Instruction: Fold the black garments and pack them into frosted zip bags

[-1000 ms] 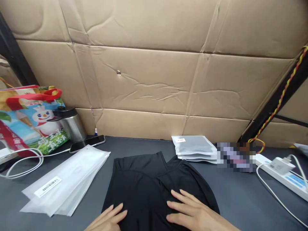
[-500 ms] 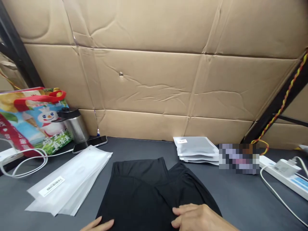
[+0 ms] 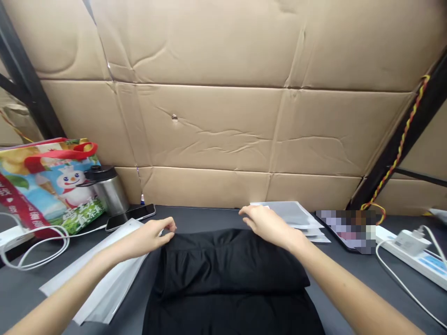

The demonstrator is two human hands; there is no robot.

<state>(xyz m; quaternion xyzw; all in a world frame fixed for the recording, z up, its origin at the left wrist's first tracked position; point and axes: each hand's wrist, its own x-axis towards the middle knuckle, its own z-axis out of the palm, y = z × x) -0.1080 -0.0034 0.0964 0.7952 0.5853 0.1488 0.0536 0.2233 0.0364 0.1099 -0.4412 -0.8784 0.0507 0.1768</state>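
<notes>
Far-left corner of the table [image 3: 209,216]: printed carrier bag [image 3: 45,181] w/ red handles, upright against the cardboard wall [image 3: 223,130]. A white cable [image 3: 33,244] loops in front of it. Just right of the bag there's a steel flask [image 3: 108,193] w/ black lid, & a phone [image 3: 131,217] lying flat by its base; touching or not, can't tell. Nearer me, along the left side, lies a stack of clear poly bags [image 3: 104,279], w/ my left forearm crossing over it.

My left hand [image 3: 150,236] is at the far-left corner of the black garment [image 3: 230,265]. Thumb & forefinger are nipped narrow on the cloth there, other fingers curled in. The garment lies flat mid-table, its near end running off the bottom of view. Its far part is doubled over twd me into a thick band.

My right hand [image 3: 270,225] sits palm down over the band's far-right corner. Fingers are loosely out, pointing left, fairly wide, nothing pinched that I can see. Whether the tips touch cloth I can't tell.

Just beyond that hand, nr the far edge, is a smaller bag stack [image 3: 300,215], then a blurred flat item [image 3: 345,224]. By the right edge lies a white power strip [image 3: 419,258] w/ a plug & lead. Above it a black frame post [image 3: 405,149] slants up, w/ red-yellow twisted wire along it.
</notes>
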